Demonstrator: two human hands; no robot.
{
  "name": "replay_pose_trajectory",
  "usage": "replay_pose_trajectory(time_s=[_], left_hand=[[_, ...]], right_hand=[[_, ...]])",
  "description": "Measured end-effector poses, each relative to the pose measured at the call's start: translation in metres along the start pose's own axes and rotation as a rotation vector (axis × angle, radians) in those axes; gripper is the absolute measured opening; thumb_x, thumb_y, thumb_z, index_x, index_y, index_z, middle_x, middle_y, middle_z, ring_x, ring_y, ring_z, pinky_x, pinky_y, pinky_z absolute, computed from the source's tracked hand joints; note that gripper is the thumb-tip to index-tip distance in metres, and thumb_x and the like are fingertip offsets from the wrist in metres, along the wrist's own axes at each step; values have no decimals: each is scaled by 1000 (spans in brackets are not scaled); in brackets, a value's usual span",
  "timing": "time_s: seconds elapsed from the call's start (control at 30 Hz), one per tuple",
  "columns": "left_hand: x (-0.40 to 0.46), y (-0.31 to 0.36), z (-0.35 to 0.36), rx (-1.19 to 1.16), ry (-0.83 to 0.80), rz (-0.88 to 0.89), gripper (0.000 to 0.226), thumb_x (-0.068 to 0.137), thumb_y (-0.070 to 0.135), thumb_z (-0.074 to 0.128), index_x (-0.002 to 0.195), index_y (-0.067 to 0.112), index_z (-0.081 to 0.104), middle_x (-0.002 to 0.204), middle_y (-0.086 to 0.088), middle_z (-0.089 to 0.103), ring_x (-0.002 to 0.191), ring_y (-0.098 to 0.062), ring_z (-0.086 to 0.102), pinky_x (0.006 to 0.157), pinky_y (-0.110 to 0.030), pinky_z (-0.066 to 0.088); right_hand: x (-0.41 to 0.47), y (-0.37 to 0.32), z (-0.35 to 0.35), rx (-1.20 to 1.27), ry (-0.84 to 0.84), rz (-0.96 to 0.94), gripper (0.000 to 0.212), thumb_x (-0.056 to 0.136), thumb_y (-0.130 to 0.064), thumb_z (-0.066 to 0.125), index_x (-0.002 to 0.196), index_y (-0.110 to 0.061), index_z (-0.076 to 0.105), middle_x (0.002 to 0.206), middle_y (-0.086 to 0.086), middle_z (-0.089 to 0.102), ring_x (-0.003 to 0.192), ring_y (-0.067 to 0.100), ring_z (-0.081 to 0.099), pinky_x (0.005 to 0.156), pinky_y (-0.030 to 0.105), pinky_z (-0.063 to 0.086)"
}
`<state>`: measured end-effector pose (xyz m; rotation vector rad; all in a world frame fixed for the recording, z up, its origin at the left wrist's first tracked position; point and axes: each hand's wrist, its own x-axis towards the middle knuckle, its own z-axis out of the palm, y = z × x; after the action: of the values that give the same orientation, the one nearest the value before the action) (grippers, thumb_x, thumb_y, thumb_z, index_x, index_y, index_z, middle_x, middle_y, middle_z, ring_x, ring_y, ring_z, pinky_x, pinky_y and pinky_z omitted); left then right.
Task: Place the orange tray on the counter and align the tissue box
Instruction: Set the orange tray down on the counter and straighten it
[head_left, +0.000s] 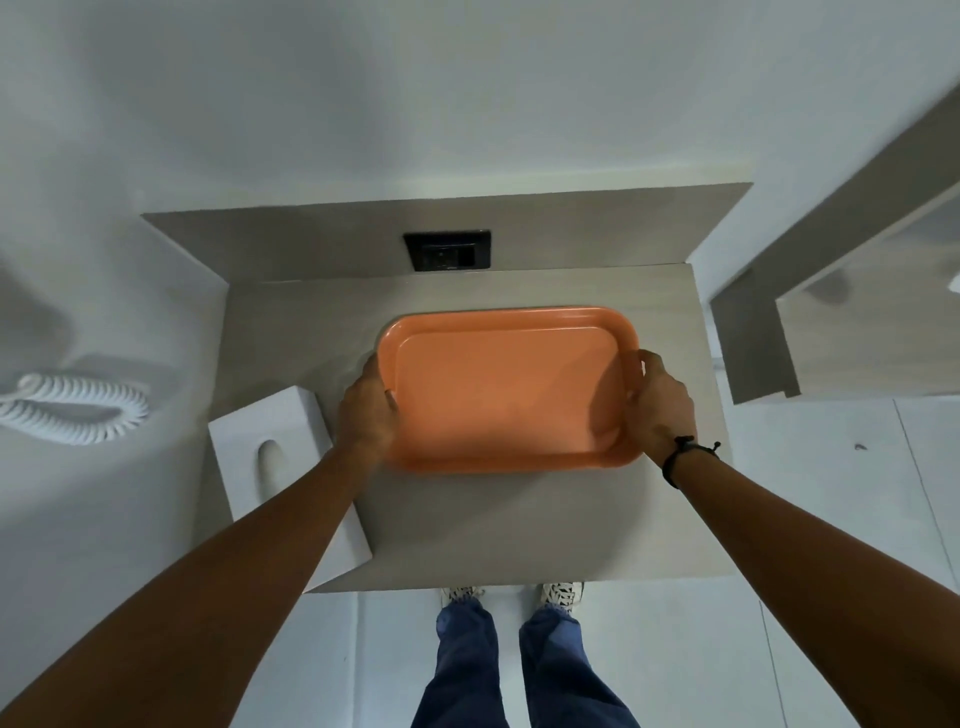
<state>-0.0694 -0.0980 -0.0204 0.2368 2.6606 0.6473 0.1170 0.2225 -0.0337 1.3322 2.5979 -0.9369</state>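
An empty orange tray (509, 389) sits over the middle of the grey counter (467, 530), long side facing me. My left hand (366, 410) grips its left rim and my right hand (660, 402) grips its right rim. I cannot tell whether the tray rests on the counter or hovers just above it. A white tissue box (270, 452) with an oval slot lies at the counter's left edge, turned at an angle, its near end partly hidden by my left forearm.
A black socket panel (448, 250) is set in the grey backsplash behind the tray. A white coiled phone cord (78, 410) hangs at the far left. A grey shelf (779, 291) juts out on the right. My feet stand below the counter's front edge.
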Motion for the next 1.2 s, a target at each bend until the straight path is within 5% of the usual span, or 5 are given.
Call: replay_pose_trajectory(time_s=[0.27, 0.47, 0.7, 0.9, 1.2], left_hand=[[5, -3, 0, -5, 30, 3, 64, 106, 3, 50, 168, 10, 34, 135, -28, 68, 123, -48, 66, 108, -55, 54], [5, -7, 8, 88, 46, 18, 68, 108, 11, 53, 170, 5, 26, 146, -31, 58, 136, -49, 57, 114, -56, 46], [-81, -25, 51, 392, 168, 489, 84, 108, 49, 50, 172, 5, 20, 181, -18, 14, 169, -42, 7, 137, -58, 17], [-134, -54, 83, 481, 43, 459, 93, 109, 66, 29, 172, 0, 12, 183, -19, 8, 170, -38, 9, 136, -54, 22], [-127, -63, 93, 480, 12, 472, 105, 105, 75, 33, 172, -2, 9, 182, -23, 3, 170, -41, 2, 136, -53, 16]], right_hand=[[15, -8, 5, -2, -29, -21, 61, 90, -34, 30, 146, -17, 45, 112, 22, 74, 87, 38, 58, 77, 42, 46], [8, -8, 5, -44, -68, -40, 63, 103, -24, 39, 163, -15, 26, 140, 26, 61, 118, 49, 63, 92, 55, 54], [-79, 16, 30, -446, 3, -636, 74, 112, -40, 38, 171, -6, 8, 179, 22, 16, 166, 42, 16, 134, 56, 21], [-133, 45, 54, -584, -117, -615, 76, 110, -42, 34, 170, -1, 11, 179, 22, 9, 166, 41, 15, 134, 55, 25], [-126, 39, 50, -658, -192, -599, 75, 110, -44, 23, 166, 5, 23, 176, 26, 23, 163, 43, 26, 133, 53, 28]])
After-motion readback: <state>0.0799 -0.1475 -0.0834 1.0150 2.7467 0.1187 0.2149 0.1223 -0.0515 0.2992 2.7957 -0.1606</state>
